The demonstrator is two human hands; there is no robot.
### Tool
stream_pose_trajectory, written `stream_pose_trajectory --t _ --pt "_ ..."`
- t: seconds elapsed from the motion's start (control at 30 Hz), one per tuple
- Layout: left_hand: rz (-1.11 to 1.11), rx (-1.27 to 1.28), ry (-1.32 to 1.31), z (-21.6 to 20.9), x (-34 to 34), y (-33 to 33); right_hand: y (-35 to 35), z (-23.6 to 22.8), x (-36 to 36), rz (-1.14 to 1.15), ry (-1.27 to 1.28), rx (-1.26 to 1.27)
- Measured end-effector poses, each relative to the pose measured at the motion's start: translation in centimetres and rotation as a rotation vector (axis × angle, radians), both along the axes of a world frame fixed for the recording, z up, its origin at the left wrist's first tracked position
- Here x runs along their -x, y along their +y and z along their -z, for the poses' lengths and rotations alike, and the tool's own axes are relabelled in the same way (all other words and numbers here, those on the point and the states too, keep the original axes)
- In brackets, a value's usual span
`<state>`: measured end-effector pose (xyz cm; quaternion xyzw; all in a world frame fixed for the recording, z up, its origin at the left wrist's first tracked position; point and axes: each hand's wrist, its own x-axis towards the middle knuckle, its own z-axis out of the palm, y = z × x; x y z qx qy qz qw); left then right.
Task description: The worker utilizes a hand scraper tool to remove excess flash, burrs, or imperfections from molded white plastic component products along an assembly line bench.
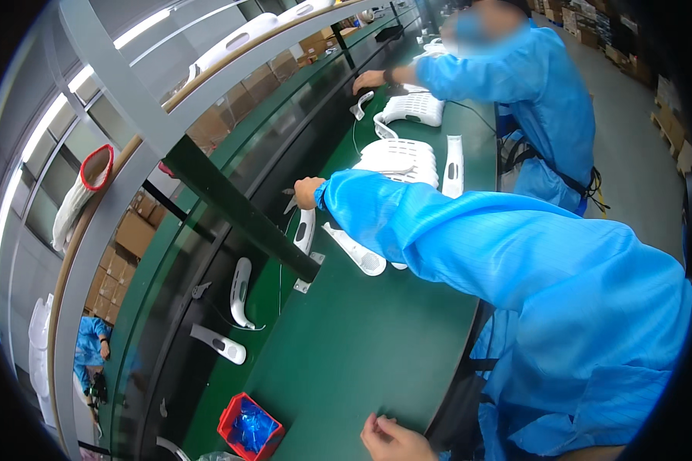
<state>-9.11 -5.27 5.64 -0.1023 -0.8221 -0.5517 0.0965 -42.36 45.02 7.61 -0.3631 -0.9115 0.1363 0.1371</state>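
Note:
My right arm, in a blue sleeve, reaches across the green worktable (361, 330) to the dark strip along its far side. There my right hand (308, 193) is closed; a small pale piece shows at its fingertips, too little to name. Just under this hand lies a white curved plastic part (304, 230), partly behind a green post. A longer white part with a perforated round end (359, 251) sits beside it, under my forearm. At the lower edge my left hand (396, 441) shows loosely bent fingers with nothing visible in them.
Stacked white slotted covers (398, 159) lie beyond my sleeve. A co-worker in blue (550, 84) reaches over the table there. The green post (238, 207) stands by the table. Nearer are two white parts (241, 292), a thin wire and a red bin (227, 422) with blue packets.

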Motion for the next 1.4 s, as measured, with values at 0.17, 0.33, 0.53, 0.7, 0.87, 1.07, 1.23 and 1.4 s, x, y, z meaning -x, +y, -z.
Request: stream_pose_trajectory --t 0.17,0.33,0.53,0.7,0.87,1.07,1.23,1.4 --pt "-0.102 0.024 0.079 0.1 1.9 -0.5 -6.5 -6.4 0.3 -0.097 0.152 0.163" --pt "-0.065 0.002 0.053 -0.6 0.9 0.7 -3.4 -11.0 -6.8 -0.016 0.406 0.080" --pt "-0.081 -0.010 0.092 -1.6 0.3 -0.7 -5.8 -16.9 -15.2 -0.168 0.754 -0.066" --pt "-0.048 -0.024 0.067 -1.1 -0.5 0.0 -11.0 -13.2 -25.8 -0.360 0.875 0.155" --pt "0.317 -0.376 -0.355 -0.3 -0.8 0.7 -20.6 -8.4 -30.9 -0.686 0.911 0.016" --pt "0.448 -1.209 -0.686 -3.1 -2.0 2.5 -29.4 -4.6 -35.4 -1.518 0.877 0.075" --pt "0.526 -1.371 -0.750 1.6 -1.4 1.2 -29.4 -2.5 -38.2 -1.672 0.723 0.278" --pt "0.470 -1.430 -0.818 0.1 -3.3 1.4 -28.0 -4.9 -30.5 -1.271 0.431 0.422"
